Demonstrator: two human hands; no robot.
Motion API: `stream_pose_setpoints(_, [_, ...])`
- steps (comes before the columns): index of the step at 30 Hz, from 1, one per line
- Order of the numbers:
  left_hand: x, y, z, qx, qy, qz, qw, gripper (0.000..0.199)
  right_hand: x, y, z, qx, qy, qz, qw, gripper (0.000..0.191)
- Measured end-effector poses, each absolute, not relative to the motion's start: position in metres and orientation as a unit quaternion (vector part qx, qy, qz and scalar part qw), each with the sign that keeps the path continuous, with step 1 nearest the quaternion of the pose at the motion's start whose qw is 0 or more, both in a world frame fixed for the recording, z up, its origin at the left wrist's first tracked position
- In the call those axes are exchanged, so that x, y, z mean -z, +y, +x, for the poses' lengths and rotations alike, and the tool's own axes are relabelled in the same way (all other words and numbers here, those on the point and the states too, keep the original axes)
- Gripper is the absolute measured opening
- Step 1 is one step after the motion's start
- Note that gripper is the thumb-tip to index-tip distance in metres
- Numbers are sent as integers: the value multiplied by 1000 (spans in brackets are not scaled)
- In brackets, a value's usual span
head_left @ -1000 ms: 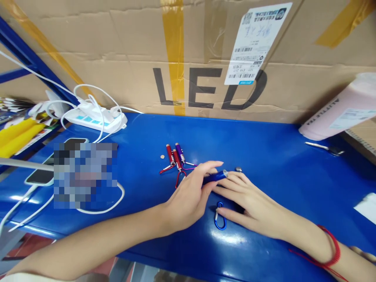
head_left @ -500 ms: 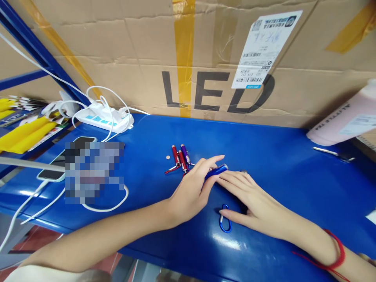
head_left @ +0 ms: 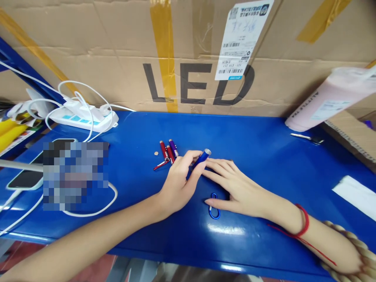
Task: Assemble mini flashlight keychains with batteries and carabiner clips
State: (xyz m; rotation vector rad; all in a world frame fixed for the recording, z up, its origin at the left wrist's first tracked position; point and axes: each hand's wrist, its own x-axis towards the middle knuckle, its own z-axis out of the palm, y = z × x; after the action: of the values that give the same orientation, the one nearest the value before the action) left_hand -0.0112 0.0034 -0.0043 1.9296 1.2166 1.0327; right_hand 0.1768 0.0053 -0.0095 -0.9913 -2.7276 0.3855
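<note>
Fingers of the left hand (head_left: 176,182) grasp a blue tube (head_left: 199,159); just beside it, the right hand's (head_left: 235,188) fingers extend loosely, thumb over a blue carabiner (head_left: 218,214). Red tubes (head_left: 163,150) lie beyond the left knuckles.

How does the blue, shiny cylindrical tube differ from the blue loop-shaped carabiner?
The blue tube is a straight cylinder; the blue carabiner is a slim loop. The tube is held tilted in the left hand; the carabiner lies on the blue tabletop, partly hidden by the right hand. Both are shiny and blue.
</note>
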Motion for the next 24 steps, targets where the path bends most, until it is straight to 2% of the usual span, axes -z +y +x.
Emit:
stream_pose_setpoints(10, [-3, 4, -11, -399, 433, 755, 289, 16, 8, 2, 171, -106, -934, -318, 121, 70])
stream_pose_setpoints(19, [-6, 6, -13, -381, 432, 762, 298, 17, 10, 13, 186, -72, -918, -333, 204, 28])
stream_pose_setpoints(24, [-7, 5, -13, -363, 418, 779, 293, 18, 12, 15, 192, -62, -908, -344, 229, 19])
